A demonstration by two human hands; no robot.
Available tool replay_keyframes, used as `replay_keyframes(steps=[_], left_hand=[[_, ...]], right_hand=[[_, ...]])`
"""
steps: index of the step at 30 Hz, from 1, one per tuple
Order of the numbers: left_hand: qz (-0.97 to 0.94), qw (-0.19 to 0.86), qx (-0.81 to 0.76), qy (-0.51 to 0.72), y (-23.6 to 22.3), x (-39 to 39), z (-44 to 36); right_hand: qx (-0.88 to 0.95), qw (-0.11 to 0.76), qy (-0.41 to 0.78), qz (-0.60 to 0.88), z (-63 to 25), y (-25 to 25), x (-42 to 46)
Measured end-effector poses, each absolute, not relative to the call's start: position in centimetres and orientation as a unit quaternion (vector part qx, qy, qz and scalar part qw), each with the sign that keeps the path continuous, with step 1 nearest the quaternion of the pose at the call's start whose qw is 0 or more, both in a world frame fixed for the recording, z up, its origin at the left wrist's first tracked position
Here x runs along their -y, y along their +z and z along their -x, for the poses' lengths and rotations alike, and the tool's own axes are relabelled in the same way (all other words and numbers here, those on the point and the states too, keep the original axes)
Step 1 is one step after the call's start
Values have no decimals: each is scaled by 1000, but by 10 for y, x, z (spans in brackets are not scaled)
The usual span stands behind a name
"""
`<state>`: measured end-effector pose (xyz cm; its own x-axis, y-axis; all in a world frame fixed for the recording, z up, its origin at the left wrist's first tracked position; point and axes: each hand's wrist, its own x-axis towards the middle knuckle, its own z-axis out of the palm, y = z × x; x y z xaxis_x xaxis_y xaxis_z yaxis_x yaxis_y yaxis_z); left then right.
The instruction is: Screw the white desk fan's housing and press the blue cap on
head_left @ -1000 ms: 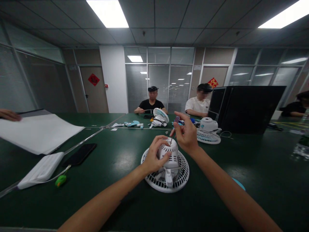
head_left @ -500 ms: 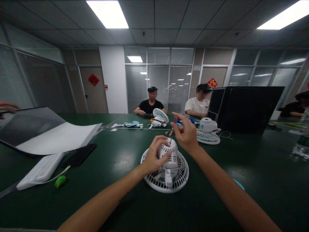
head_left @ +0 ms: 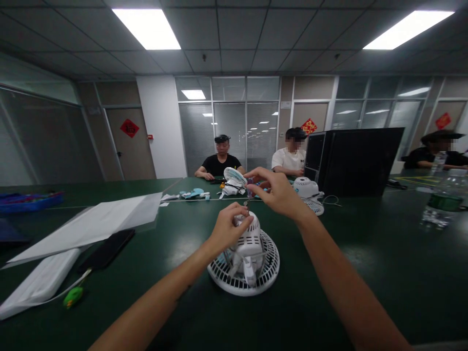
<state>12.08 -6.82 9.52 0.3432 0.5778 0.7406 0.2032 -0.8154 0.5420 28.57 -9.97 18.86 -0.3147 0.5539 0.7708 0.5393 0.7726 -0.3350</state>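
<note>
A white fan [head_left: 252, 246] lies face down on its round grille [head_left: 270, 273], with its motor housing pointing up. My right hand [head_left: 280, 192] grips a small screwdriver [head_left: 250, 187] by its purple handle, shaft pointing down above the housing. My left hand [head_left: 230, 226] is at the top of the housing, thumb and fingers pinched together close to the screwdriver's tip. Whatever lies between those fingertips is too small to make out. A white clip-like part [head_left: 249, 272] and a cable hang down the near side of the fan.
On the left are white sheets [head_left: 109, 217], a black phone-like slab [head_left: 107, 251], a white box [head_left: 44, 278] and a green trinket [head_left: 73, 296]. Farther back stand other fans [head_left: 234, 181] [head_left: 306, 187], a black computer case [head_left: 358, 161], a bottle [head_left: 444, 200] and seated people.
My left hand has gone from spread around the housing to a pinch at its top. The screwdriver has risen slightly. The dark panel at left has swung away from the white sheets.
</note>
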Motion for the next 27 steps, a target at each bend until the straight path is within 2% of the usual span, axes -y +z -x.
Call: replay_keyframes(steps=[3,8,12,18,27], left_hand=[[-787,227,-223,529,92,61,-122],[-762,268,-205,552,80,60,-124],[-756,257,-180,575,74,65,-128],[-753,236,-182,587,73,68,-128],[-768,206,-185,577,74,74,-127]], right_hand=[[817,447,0,366,-287,200,98],[796,457,-30,395,-287,202,96],[793,466,-32,391,-284,198,98],[822,431,64,365,-280,196,101],[801,488,22,347,-274,192,98]])
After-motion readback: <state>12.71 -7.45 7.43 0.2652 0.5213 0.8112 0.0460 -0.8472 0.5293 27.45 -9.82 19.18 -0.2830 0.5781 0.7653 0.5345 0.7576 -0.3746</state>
